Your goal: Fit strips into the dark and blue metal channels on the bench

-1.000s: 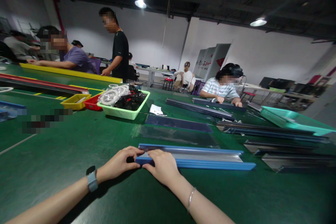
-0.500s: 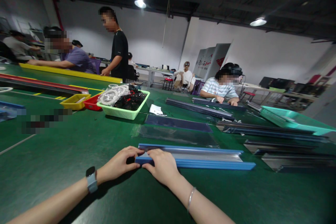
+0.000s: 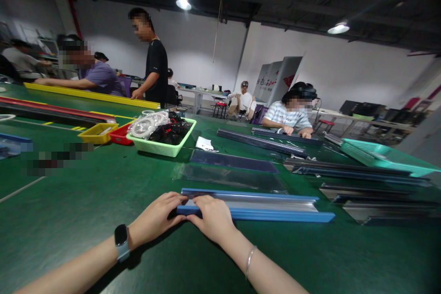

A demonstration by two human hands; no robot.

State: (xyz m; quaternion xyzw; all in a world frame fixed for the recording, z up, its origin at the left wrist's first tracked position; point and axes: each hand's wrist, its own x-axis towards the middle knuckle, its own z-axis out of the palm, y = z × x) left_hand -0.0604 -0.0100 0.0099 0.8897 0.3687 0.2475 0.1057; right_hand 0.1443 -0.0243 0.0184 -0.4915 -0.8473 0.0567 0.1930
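A blue channel profile (image 3: 275, 215) with a silvery inside lies lengthwise on the green table (image 3: 103, 202). My left hand (image 3: 161, 213) is curled at the profile's left end, its fingertips and thumb against that end; whether anything small is between them is hidden. My right hand (image 3: 212, 218) grips the near wall close to the same end, fingers over the top edge and thumb on the outer face. Just beyond the profile lie a clear plastic strip (image 3: 230, 178) and a dark flat panel (image 3: 234, 161).
A green basket (image 3: 160, 148) holds bagged white rings and black parts. Beside it sit a red bin (image 3: 120, 135) and a yellow bin (image 3: 98, 134). Several dark profiles (image 3: 347, 167) lie at right, near a teal tray (image 3: 386, 158). Co-workers sit and stand across the table.
My left wrist has turned slightly, so the watch face shows more, and the left hand has shifted a little at the profile's end. The right hand and profile look nearly the same.
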